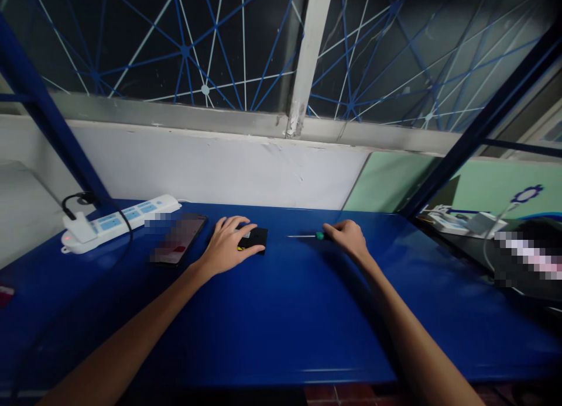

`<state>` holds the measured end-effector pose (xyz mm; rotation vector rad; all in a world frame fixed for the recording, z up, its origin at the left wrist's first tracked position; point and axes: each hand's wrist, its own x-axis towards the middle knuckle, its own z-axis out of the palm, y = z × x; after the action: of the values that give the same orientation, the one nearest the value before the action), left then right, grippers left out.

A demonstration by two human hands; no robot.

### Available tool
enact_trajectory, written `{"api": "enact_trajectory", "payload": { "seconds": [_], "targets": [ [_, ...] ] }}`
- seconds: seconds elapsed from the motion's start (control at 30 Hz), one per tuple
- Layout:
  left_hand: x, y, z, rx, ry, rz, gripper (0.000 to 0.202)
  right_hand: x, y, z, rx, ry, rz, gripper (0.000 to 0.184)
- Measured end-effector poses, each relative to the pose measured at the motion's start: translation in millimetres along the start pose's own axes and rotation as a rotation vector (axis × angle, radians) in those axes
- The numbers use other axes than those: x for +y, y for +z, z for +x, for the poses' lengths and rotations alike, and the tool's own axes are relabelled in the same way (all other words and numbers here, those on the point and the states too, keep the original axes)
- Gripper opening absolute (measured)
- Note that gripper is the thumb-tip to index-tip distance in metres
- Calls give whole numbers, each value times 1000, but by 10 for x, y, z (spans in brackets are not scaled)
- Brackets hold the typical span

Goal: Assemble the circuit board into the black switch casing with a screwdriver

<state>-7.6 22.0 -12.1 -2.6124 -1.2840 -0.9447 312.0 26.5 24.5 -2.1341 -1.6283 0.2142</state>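
Observation:
My left hand (227,244) lies over a small flat black box (258,238) on the blue table, its fingers spread and the thumb stretched along the near edge. Part of the box is hidden under the hand; a bit of yellow shows beside the thumb. To the right, my right hand (349,237) is closed around the handle of a screwdriver (319,236). Its green collar shows at the fingertips, and the thin metal shaft points left towards the box, apart from it. The rest of the handle is hidden in the fingers.
A phone (182,240) lies left of my left hand. Behind it stands a white power strip (127,219) with a plugged-in adapter (79,229) and a black cable. Dark items and a white board (465,222) sit at the right. A wall and window close off the blue table (272,324).

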Motion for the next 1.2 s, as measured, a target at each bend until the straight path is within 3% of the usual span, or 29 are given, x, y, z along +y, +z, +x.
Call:
{"api": "enact_trajectory", "payload": {
  "seconds": [0.13, 0.3, 1.2],
  "targets": [
    [171, -3, 10, 113, 75, -158, 32, -150, 98, -112, -16, -91, 85, 40],
    [228, 50, -5, 169, 101, -222, 23, -243, 174, -203, -26, -165, 127, 38],
    [271, 91, -29, 125, 180, -273, 13, -274, 213, -254, -32, -230, 133, 37]
  ]
}}
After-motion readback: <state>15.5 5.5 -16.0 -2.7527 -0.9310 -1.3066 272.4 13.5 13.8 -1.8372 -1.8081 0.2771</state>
